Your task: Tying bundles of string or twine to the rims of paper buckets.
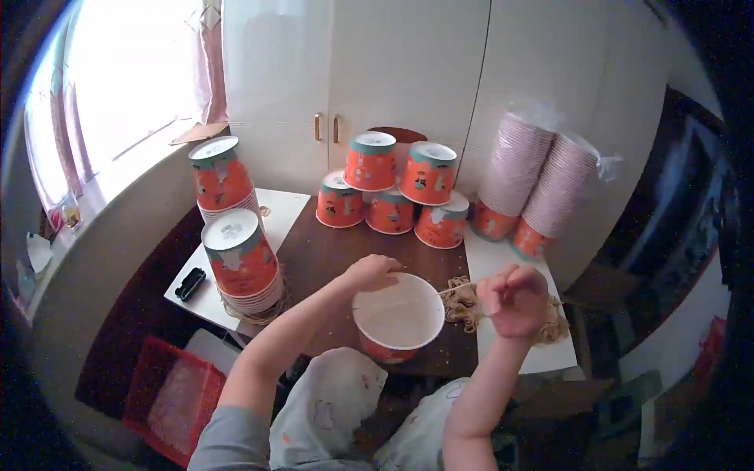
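A paper bucket (398, 314) with a white inside and an orange outside stands upright in front of me, its mouth facing up. My left hand (372, 274) is closed at its far left rim, though the fingertips are partly hidden. To the right, my right hand (514, 300) pinches a thin, light cord (457, 289), pulled taut toward the bucket. The cord appears to continue as a pale line across the bucket's mouth. Between the bucket and my right hand lies a heap of tan cord (463, 304); more cord (554, 323) shows beyond the right wrist.
Upside-down orange buckets (390, 212) form a pyramid at the back of the brown table (302, 250). Nested stacks (245, 259) rise at left beside a black object (190, 284). Tall plastic-wrapped bucket stacks (514, 169) stand at back right. A red crate (147, 392) sits low at left.
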A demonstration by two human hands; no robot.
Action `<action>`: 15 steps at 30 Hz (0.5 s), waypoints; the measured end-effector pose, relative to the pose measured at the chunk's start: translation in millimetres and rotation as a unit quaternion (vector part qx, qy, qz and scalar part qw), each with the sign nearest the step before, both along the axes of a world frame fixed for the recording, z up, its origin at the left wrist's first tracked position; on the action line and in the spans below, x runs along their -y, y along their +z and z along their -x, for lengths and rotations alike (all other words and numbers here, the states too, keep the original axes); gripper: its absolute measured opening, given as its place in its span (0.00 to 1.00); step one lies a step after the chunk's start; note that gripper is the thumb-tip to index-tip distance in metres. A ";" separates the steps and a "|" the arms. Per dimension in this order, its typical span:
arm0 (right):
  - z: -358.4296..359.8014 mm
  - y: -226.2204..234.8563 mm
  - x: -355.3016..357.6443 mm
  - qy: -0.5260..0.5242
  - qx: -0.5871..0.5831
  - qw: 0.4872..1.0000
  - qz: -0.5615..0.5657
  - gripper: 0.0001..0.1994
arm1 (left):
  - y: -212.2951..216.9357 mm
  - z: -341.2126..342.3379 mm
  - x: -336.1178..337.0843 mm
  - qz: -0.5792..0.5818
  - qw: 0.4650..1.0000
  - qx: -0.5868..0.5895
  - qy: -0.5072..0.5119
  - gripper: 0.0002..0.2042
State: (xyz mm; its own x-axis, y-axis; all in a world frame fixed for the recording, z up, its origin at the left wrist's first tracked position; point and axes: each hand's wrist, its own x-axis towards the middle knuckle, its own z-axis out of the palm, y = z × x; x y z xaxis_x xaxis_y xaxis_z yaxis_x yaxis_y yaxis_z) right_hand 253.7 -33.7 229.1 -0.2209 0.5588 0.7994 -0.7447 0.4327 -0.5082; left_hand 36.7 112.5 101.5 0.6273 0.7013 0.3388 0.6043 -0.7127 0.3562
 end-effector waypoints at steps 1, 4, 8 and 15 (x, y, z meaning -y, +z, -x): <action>-2.6 0.4 1.2 0.018 0.017 1.000 -0.003 0.11 | 6.0 -4.6 1.6 -0.001 1.000 0.000 -0.004 0.14; -5.0 -8.8 -1.4 -0.080 0.029 0.996 0.006 0.14 | 18.0 -8.0 5.4 0.136 0.987 -0.025 0.082 0.13; 3.6 -3.4 -11.9 -0.207 0.094 0.974 0.010 0.13 | 17.0 11.7 14.1 0.148 0.978 -0.029 0.142 0.13; 18.3 -16.0 -31.3 -0.369 0.333 0.867 0.041 0.05 | 21.6 39.8 60.8 0.166 0.961 -0.121 0.187 0.18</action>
State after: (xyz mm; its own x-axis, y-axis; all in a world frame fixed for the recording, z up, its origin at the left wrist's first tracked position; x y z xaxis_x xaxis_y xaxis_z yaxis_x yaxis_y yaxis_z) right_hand 235.4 -2.5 213.1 -0.1754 0.7934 0.5829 0.1894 0.6082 -0.7709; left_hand -3.1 51.7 123.1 0.3429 0.9371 -0.0656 0.8895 -0.3014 0.3433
